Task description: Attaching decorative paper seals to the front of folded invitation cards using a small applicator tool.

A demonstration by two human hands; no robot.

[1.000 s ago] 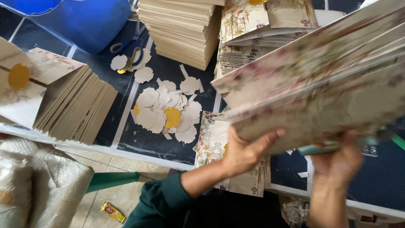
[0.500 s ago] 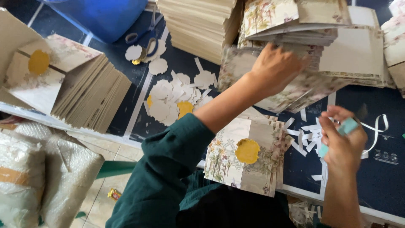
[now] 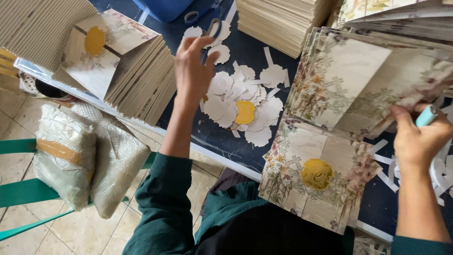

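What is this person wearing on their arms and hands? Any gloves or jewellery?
Both hands are bare: no gloves, and no rings or watch that I can make out on the left hand or the right hand. The arms are in dark green long sleeves; the left sleeve is pushed up to about mid-forearm, and only the right cuff shows at the picture's bottom edge.

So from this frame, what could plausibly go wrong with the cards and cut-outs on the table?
1. The floral card with a yellow seal overhangs the table edge toward the lap; a nudge might tip it off.
2. The left hand hovers over the loose white cut-outs; a sweep could scatter them.
3. The right hand, holding a pale blue tool, presses on the slanted stack of floral cards, which may slide.
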